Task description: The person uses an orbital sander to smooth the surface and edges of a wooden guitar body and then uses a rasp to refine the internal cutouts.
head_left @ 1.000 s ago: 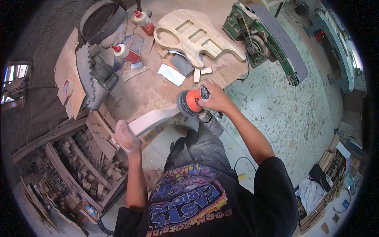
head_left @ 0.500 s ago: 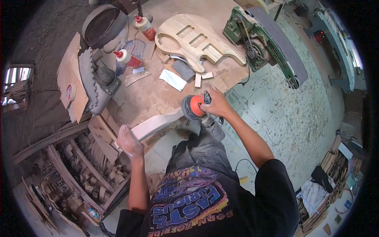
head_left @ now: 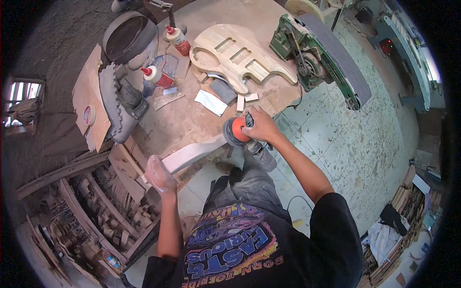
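Observation:
A pale, curved length of wood [head_left: 194, 152] slants over the near edge of the workbench. My left hand [head_left: 161, 175] is closed around its lower left end, with the fingertips partly hidden. At the other end sits an orange and black handheld power sander [head_left: 238, 130], its round pad against the wood. My right hand [head_left: 261, 126] grips this sander from the right side. The sander's pad covers the wood's far tip.
On the workbench [head_left: 192, 127] lie a wooden guitar body [head_left: 242, 57], two glue bottles [head_left: 178, 41], white paper [head_left: 211, 102] and small wood blocks. A green belt sander [head_left: 317, 57] stands at the right edge. Wood scraps [head_left: 115, 211] fill a rack at lower left.
The whole view has shifted slightly, so the bench items appear a little lower. Both hands keep their holds, and the sander remains at the wood's right end.

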Available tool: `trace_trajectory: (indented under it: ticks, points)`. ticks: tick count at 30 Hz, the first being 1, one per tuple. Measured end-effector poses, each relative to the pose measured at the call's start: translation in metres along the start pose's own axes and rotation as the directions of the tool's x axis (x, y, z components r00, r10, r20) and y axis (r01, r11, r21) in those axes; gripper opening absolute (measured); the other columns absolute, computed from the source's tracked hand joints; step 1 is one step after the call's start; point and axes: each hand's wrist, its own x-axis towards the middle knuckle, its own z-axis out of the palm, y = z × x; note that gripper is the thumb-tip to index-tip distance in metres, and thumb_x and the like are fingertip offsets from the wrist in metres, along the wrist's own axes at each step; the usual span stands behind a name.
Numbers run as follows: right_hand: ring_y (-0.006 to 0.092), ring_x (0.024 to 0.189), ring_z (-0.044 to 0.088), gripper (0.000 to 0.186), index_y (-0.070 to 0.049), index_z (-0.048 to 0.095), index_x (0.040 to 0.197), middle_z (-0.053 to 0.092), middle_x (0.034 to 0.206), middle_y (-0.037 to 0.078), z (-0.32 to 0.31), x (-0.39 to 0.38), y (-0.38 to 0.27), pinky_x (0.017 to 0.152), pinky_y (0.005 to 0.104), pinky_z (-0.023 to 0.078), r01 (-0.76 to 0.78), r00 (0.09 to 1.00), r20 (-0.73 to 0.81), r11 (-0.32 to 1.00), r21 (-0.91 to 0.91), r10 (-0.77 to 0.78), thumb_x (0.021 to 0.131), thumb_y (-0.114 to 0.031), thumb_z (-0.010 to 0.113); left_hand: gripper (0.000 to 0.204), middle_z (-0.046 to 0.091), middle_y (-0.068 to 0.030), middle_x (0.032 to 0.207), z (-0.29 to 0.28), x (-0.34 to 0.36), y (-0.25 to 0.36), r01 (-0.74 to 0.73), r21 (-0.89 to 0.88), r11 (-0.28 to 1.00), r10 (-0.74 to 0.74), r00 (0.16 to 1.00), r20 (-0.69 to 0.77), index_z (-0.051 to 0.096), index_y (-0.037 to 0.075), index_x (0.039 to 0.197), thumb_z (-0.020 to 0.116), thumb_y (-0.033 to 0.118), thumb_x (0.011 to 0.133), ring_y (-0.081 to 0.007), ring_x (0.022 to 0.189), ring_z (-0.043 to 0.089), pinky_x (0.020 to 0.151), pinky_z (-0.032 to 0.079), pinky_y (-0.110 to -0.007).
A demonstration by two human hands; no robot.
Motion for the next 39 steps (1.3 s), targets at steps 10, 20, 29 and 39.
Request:
trace_trajectory:
  ticks: [10,20,29,39]
  points:
    - [0.0399,0.107,0.062,0.054,-0.008,0.060,0.116,0.062,0.109,0.019,0.003,0.002,-0.001,0.092,0.0473,0.051,0.018,1.000,0.002,0.997,0.080,-0.018,0.069,-0.028,0.078,0.047,0.058,-0.0119,0.067,-0.001,0.000,-0.001,0.039,-0.001,0.999,-0.039,0.999,-0.002,0.054,-0.003,0.076,0.038,0.027,0.108,-0.0177,0.063,0.046,0.062,0.038,-0.036]
    - [0.0429,0.101,0.062,0.055,0.000,0.056,0.113,0.063,0.105,0.025,-0.010,-0.008,0.033,0.090,0.0473,0.051,0.030,0.999,-0.029,0.999,-0.011,-0.031,0.069,-0.025,0.078,0.049,0.064,-0.0159,0.070,-0.001,-0.001,0.007,0.020,0.012,1.000,-0.020,1.000,0.002,0.059,-0.005,0.078,0.038,0.028,0.108,-0.0206,0.063,0.052,0.064,0.042,-0.038]
    - [0.0424,0.100,0.063,0.056,0.000,0.057,0.112,0.063,0.106,0.025,-0.006,0.009,0.017,0.089,0.0477,0.051,-0.139,0.987,0.082,0.990,0.031,0.136,0.069,-0.030,0.079,0.046,0.043,-0.0085,0.062,0.000,-0.001,0.006,-0.002,0.018,1.000,0.002,1.000,-0.013,0.048,-0.001,0.074,0.039,0.028,0.108,-0.0184,0.060,0.039,0.059,0.034,-0.039]
    - [0.0404,0.102,0.064,0.054,-0.005,0.060,0.117,0.064,0.109,0.023,-0.005,0.009,0.009,0.090,0.0472,0.052,0.010,0.996,0.090,0.997,0.082,-0.017,0.071,-0.028,0.078,0.041,0.037,-0.0121,0.063,0.000,-0.001,0.002,0.011,0.045,0.999,-0.010,1.000,-0.015,0.044,-0.002,0.074,0.042,0.024,0.106,-0.0215,0.060,0.037,0.059,0.031,-0.041]
